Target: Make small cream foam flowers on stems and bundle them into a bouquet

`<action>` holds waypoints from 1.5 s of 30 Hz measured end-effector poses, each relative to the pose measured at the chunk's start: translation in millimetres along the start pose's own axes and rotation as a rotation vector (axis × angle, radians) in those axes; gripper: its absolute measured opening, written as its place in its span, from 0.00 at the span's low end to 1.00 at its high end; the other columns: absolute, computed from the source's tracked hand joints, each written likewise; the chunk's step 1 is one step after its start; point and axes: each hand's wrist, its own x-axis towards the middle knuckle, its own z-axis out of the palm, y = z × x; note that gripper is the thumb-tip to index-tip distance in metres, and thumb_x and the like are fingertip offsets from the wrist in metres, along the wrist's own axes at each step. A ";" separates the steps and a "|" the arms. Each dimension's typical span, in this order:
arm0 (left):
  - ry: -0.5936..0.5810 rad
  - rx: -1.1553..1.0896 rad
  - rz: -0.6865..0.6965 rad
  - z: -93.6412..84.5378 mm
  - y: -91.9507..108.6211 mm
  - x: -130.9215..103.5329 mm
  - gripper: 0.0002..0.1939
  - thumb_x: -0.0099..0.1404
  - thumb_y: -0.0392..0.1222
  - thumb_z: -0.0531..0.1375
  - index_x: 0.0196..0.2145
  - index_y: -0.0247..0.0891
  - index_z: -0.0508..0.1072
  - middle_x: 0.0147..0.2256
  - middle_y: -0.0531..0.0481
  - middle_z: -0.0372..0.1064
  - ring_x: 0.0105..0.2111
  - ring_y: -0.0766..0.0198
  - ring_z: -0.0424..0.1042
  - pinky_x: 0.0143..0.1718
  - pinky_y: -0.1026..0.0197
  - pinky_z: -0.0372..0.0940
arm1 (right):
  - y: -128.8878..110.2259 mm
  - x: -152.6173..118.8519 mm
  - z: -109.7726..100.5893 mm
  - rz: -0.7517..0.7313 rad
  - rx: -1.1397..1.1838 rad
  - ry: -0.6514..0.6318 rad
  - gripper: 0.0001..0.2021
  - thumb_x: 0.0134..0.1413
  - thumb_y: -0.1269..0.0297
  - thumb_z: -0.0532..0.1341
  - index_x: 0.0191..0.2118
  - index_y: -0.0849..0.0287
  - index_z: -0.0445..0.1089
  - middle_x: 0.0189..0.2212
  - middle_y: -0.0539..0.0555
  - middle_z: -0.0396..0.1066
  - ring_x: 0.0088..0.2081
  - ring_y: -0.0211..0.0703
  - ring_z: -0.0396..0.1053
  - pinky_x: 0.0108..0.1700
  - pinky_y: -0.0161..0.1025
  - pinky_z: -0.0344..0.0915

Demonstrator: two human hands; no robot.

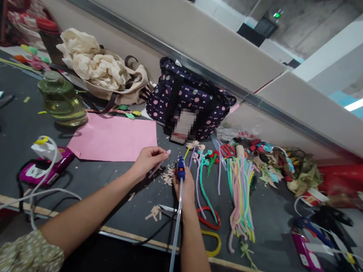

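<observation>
In the head view my left hand (146, 161) pinches a thin pale pink stem (155, 169), which points down from the fingers; its tip near my thumb is small and pale. My right hand (186, 188) is wrapped round a blue glue gun (181, 168), with a long clear glue stick (175, 238) running back from it towards me. The gun's front end is close to my left fingertips, apart from them. Beige scraps (167, 177) lie on the dark table between and below my hands. A pink sheet (116, 138) lies to the left.
Fuzzy pastel stems (241, 194) lie bundled at right, near red-handled scissors (212, 219) and a yellow handle (212, 244). A dark patterned bag (190, 96) stands behind. At left are a green bottle (61, 99) and a purple power strip (46, 171) with cables. Another person's head shows bottom right.
</observation>
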 end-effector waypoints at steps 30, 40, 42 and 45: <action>-0.114 -0.019 -0.120 -2.5 -1.3 -0.9 0.18 0.47 0.52 0.68 0.26 0.33 0.73 0.19 0.56 0.61 0.17 0.74 0.53 0.19 0.67 0.45 | -17.8 -8.2 -5.0 0.130 0.426 0.049 0.09 0.49 0.59 0.63 0.33 0.60 0.71 0.30 0.50 0.71 0.33 0.39 0.67 0.41 0.38 0.63; -0.216 0.064 -0.200 1.1 -3.7 -3.6 0.16 0.47 0.50 0.67 0.25 0.32 0.74 0.19 0.54 0.63 0.19 0.72 0.55 0.22 0.65 0.47 | -21.6 -7.7 -4.4 0.207 0.565 0.107 0.10 0.46 0.59 0.65 0.33 0.60 0.70 0.29 0.50 0.71 0.32 0.40 0.70 0.34 0.36 0.64; -0.241 0.085 -0.222 1.6 -3.8 -3.9 0.15 0.47 0.49 0.66 0.25 0.32 0.75 0.19 0.53 0.65 0.19 0.71 0.57 0.23 0.65 0.49 | -22.9 -7.3 -5.9 0.219 0.578 0.116 0.10 0.46 0.59 0.65 0.31 0.60 0.69 0.27 0.48 0.69 0.28 0.37 0.69 0.31 0.34 0.63; -0.275 0.113 -0.228 2.6 -4.4 -3.9 0.13 0.46 0.46 0.66 0.24 0.32 0.75 0.22 0.50 0.68 0.22 0.69 0.61 0.25 0.65 0.53 | -22.2 -7.8 -8.4 0.215 0.573 0.111 0.10 0.45 0.60 0.66 0.30 0.59 0.68 0.26 0.47 0.67 0.26 0.33 0.65 0.31 0.33 0.62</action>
